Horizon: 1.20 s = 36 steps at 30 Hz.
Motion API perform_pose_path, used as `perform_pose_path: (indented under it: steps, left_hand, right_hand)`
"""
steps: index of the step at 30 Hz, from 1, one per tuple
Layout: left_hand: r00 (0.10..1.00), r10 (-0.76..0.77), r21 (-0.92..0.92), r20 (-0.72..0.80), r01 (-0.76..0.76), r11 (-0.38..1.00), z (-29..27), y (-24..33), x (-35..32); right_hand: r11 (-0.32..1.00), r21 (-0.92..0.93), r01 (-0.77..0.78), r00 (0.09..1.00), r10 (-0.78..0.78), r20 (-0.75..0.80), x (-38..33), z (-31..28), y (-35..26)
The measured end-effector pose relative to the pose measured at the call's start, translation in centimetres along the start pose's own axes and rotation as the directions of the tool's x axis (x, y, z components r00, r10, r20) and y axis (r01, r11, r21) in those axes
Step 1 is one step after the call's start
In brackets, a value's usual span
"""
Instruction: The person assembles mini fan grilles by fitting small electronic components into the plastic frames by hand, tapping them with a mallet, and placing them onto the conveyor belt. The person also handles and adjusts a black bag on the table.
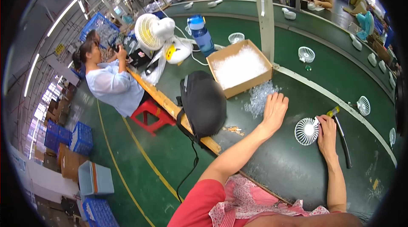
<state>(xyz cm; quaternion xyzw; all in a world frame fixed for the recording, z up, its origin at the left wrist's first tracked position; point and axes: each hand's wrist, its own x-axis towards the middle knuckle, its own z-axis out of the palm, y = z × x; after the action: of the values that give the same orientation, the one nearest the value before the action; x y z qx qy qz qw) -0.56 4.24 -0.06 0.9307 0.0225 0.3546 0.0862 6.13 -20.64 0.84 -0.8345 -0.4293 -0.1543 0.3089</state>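
Note:
My left hand [275, 111] rests at the right edge of a loose pile of small clear plastic pieces [258, 99]. Its fingers are bent and close together, and whatever lies under the fingertips is hidden. My right hand [326, 135] is closed on the short neck of a white mini fan head [306, 131], whose round ribbed grille lies on the dark table. Just beyond and right of that hand is a hammer with a yellow-green head [333, 111]; its black handle [343, 144] points back toward me.
An open cardboard box [250, 86] of clear pieces stands behind the pile, with a black bag [203, 106] to its left. Beyond are a blue bottle [202, 36] and a white fan [148, 31]. White fan grilles [306, 54] lie along the green conveyor. A person [112, 78] sits left.

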Motion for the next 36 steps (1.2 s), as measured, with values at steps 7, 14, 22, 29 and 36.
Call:
perform_pose_path:
  steps: [7, 14, 22, 29, 36]
  left_hand:
    - [0.994, 0.07, 0.038, 0.08, -0.073, 0.997, 1.7, 0.0, 1.1]
    - [0.987, 0.1, 0.042, 0.125, -0.106, 0.993, 0.0, 0.0, 1.2]
    - [0.988, 0.089, 0.041, 0.127, -0.095, 0.995, -0.2, 1.3, 0.7]
    - [0.996, 0.022, 0.029, 0.089, -0.025, 0.999, 0.0, 0.4, 0.8]
    - [0.998, -0.017, 0.055, 0.062, 0.013, 0.998, 0.3, -0.1, 0.8]
  right_hand:
    - [1.0, -0.02, 0.005, 0.996, -0.006, -0.091, -0.2, -1.3, 1.2]
    - [1.0, 0.026, 0.006, 0.999, -0.005, -0.042, 0.3, 0.3, 2.0]
    - [0.998, 0.058, 0.016, 0.996, -0.011, -0.085, -1.1, -0.2, 1.5]
    - [0.997, 0.071, -0.013, 0.999, 0.016, -0.044, -0.4, -0.6, 1.5]
    - [0.998, 0.063, -0.009, 0.999, 0.011, -0.031, 0.0, -0.8, 1.1]
